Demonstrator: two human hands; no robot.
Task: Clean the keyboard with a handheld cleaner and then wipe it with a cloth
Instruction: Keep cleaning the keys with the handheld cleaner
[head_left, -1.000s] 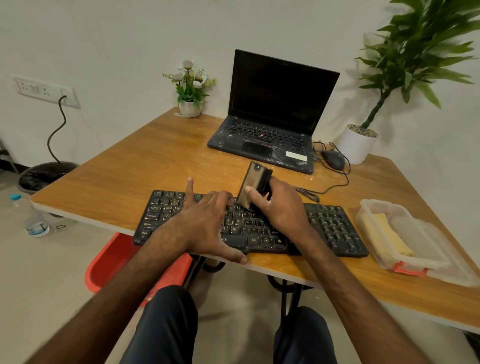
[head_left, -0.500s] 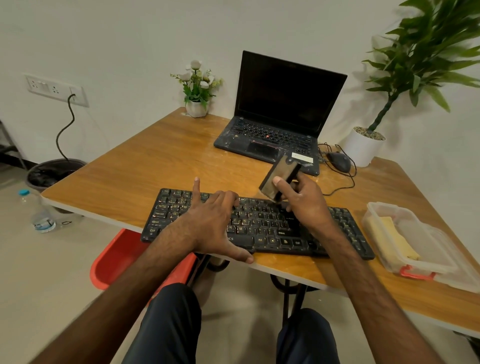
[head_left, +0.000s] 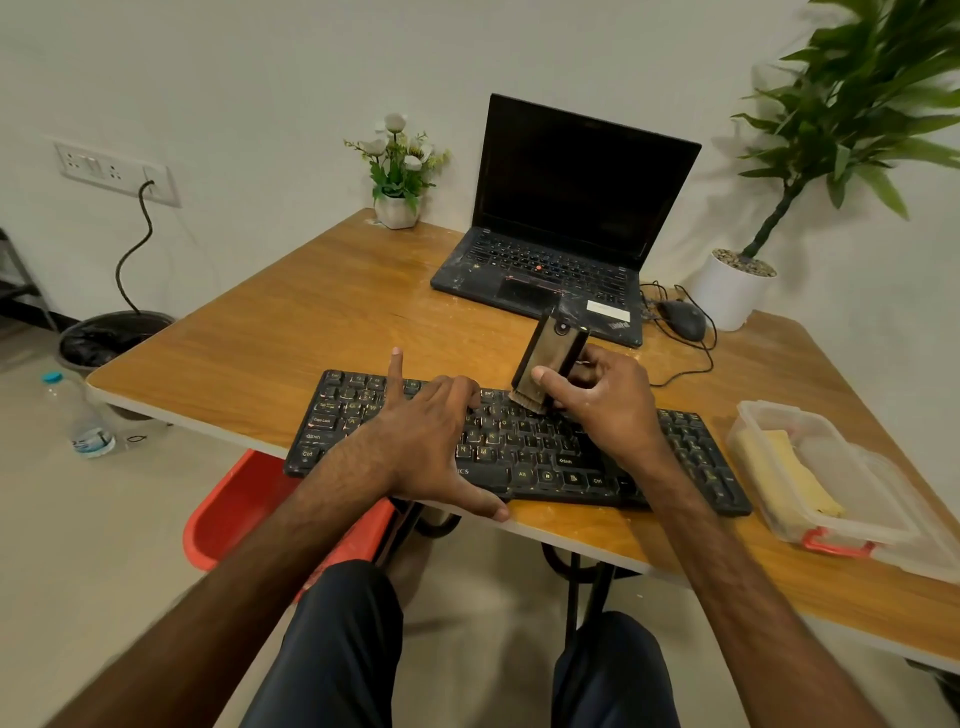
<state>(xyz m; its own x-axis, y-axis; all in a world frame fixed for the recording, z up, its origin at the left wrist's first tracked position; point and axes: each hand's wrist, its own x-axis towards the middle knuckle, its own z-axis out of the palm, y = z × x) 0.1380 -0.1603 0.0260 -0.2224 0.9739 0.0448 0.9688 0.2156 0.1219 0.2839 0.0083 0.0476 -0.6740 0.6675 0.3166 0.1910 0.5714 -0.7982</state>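
A black keyboard (head_left: 691, 447) lies along the near edge of the wooden table (head_left: 270, 332). My left hand (head_left: 421, 441) rests flat on its left half, fingers spread, index finger pointing away. My right hand (head_left: 608, 400) grips the handheld cleaner (head_left: 548, 358), a dark upright block with a bristle end. Its brush touches the top key rows near the keyboard's middle. A yellow cloth (head_left: 789, 467) lies inside a clear plastic box (head_left: 852, 519) at the right.
An open black laptop (head_left: 561, 218) stands behind the keyboard, with a mouse (head_left: 683, 318) and its cable beside it. A small flower pot (head_left: 397, 208) and a large potted plant (head_left: 735, 286) sit at the back. A red chair (head_left: 234, 514) is under the table.
My right hand has carried the cleaner rightward and toward the top rows of the keyboard. The left hand stays pressed on the left half.
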